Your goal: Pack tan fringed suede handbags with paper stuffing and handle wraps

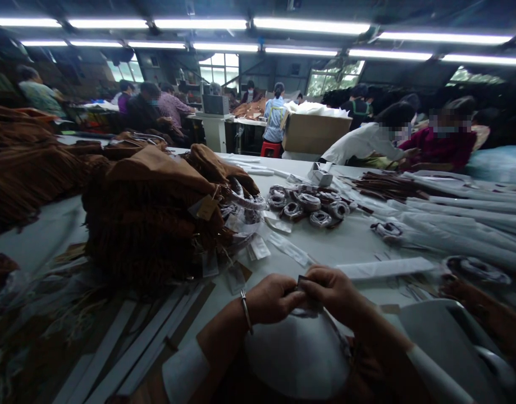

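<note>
Close together at the table's near edge, my left hand (277,297) and my right hand (331,289) pinch a small dark brown strap end (301,282) between thumbs and fingers. Below them is a pale white sheet (297,353), with a wrapped brown strip partly hidden along its right side. To the left stands a tall stack of brown fringed bags (152,219), with a paper tag (207,207) hanging from it. Beyond my hands lie several coiled straps in pale wrapping (309,202).
Long white strips (384,268) and wrapped lengths (472,230) cover the table's right side. Another person's hand (460,289) reaches in at the right, near a coiled strap (476,269). Beyond the table are a cardboard box (314,133) and several seated people.
</note>
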Demonstrator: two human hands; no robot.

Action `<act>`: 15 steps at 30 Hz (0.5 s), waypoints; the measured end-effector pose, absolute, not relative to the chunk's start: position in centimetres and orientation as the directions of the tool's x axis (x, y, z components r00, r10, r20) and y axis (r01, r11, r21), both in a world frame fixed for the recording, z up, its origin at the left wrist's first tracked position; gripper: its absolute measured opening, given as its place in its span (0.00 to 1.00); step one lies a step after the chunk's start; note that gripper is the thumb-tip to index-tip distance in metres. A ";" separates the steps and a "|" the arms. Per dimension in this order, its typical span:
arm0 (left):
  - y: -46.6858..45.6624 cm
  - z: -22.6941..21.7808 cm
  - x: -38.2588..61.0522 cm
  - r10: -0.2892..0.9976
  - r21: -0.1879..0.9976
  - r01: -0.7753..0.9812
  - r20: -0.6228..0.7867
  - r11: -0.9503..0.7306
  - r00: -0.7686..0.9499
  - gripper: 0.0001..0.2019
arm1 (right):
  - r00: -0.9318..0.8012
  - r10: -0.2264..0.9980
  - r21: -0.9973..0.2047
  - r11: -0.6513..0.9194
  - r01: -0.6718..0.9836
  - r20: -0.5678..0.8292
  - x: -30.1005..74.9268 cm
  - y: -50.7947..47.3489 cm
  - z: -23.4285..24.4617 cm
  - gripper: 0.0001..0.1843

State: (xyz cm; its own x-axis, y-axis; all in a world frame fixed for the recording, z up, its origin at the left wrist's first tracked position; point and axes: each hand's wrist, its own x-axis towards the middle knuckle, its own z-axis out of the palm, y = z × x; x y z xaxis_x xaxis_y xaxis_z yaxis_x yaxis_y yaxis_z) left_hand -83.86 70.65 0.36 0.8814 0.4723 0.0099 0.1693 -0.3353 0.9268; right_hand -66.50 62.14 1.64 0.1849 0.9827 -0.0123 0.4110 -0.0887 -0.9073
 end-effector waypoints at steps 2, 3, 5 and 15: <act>70.8 0.3 -83.8 0.410 0.895 0.172 0.013 -0.412 0.912 0.16 | 0.203 0.972 -0.839 -0.011 0.543 0.119 -67.0 62.0 1.6 0.17; 70.9 0.3 -83.8 0.386 0.882 0.175 0.008 -0.437 0.922 0.17 | 0.203 0.967 -0.807 0.005 0.591 0.155 -67.1 61.9 1.6 0.17; 71.1 0.3 -83.7 0.372 0.878 0.182 -0.004 -0.444 0.928 0.18 | 0.197 0.961 -0.755 0.017 0.655 0.193 -67.3 61.8 1.4 0.17; 71.0 0.6 -83.8 0.472 0.936 0.223 -0.071 -0.274 0.879 0.19 | 0.197 0.979 -0.745 -0.094 0.660 0.051 -67.3 59.1 -0.6 0.25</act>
State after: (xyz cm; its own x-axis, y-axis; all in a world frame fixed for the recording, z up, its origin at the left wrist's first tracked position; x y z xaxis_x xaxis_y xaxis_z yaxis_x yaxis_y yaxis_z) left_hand -83.84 71.00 0.64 0.8786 0.4723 -0.0706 0.2226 -0.2743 0.9355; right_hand -67.25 59.13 -0.56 0.1971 0.9791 0.0505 0.6598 -0.0944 -0.7455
